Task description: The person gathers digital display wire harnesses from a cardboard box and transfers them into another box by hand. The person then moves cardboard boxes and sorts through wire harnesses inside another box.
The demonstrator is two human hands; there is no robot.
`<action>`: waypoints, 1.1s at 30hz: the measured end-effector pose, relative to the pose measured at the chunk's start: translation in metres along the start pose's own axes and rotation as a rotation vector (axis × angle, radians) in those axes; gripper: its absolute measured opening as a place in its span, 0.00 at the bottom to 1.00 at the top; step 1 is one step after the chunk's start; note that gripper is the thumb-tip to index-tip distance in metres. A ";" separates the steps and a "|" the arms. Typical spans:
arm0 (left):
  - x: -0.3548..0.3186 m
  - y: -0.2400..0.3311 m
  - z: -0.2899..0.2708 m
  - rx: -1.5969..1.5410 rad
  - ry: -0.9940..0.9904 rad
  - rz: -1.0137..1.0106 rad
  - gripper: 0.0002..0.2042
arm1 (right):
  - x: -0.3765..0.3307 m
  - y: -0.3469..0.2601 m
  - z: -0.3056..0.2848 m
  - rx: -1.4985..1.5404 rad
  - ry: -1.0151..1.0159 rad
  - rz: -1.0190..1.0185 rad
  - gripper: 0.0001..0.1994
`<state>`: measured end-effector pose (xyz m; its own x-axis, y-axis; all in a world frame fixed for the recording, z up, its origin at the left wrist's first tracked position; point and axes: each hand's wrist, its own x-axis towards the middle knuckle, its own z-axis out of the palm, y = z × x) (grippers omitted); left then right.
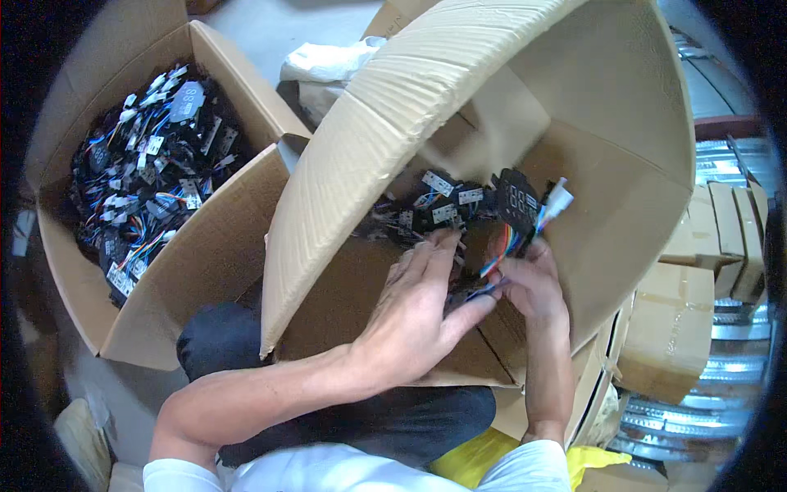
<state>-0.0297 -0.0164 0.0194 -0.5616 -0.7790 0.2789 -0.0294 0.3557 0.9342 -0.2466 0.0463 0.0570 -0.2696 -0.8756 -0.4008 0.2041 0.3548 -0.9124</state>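
My right hand [531,277] is closed around the coloured wires of a small black display board [516,199], which stands upright above the fingers. A white plug [560,197] on its wires sticks out to the right. My left hand [418,299] reaches in from the left, its thumb near the right fingers. Something dark with wires lies between its thumb and fingers, mostly hidden. Both hands are inside an open cardboard box [611,189]. Beyond them in this box lies a pile of similar wired boards [438,197], partly covered by the box's raised flap [385,123].
Left of me, a second cardboard box [188,246] holds a heap of black wired boards [156,164] with white plugs. White plastic bags [332,66] lie behind the boxes. On the right, cartons [668,328] rest beside shiny metal parts [697,410]. A yellow bag [475,459] is near my legs.
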 end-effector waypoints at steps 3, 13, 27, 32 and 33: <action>0.007 0.009 -0.003 -0.550 -0.334 -0.394 0.24 | -0.005 -0.001 0.018 -0.208 -0.293 -0.159 0.17; -0.029 0.018 0.007 -0.658 -0.860 0.008 0.06 | 0.144 0.082 -0.080 -1.240 -0.109 -0.212 0.22; -0.031 -0.025 0.021 -0.540 -0.774 -0.182 0.08 | 0.272 0.205 -0.025 -2.165 -0.242 -0.559 0.20; -0.039 -0.013 0.034 -0.535 -0.801 -0.128 0.08 | 0.231 0.208 -0.098 -2.304 -0.210 -0.511 0.15; -0.034 -0.011 0.030 -0.511 -0.857 -0.124 0.07 | 0.227 0.214 -0.107 -2.118 -0.085 -0.577 0.14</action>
<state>-0.0347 0.0218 -0.0075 -0.9902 -0.0895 0.1068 0.1175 -0.1240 0.9853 -0.3649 -0.0414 -0.2376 0.1369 -0.9741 -0.1799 -0.9125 -0.1947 0.3599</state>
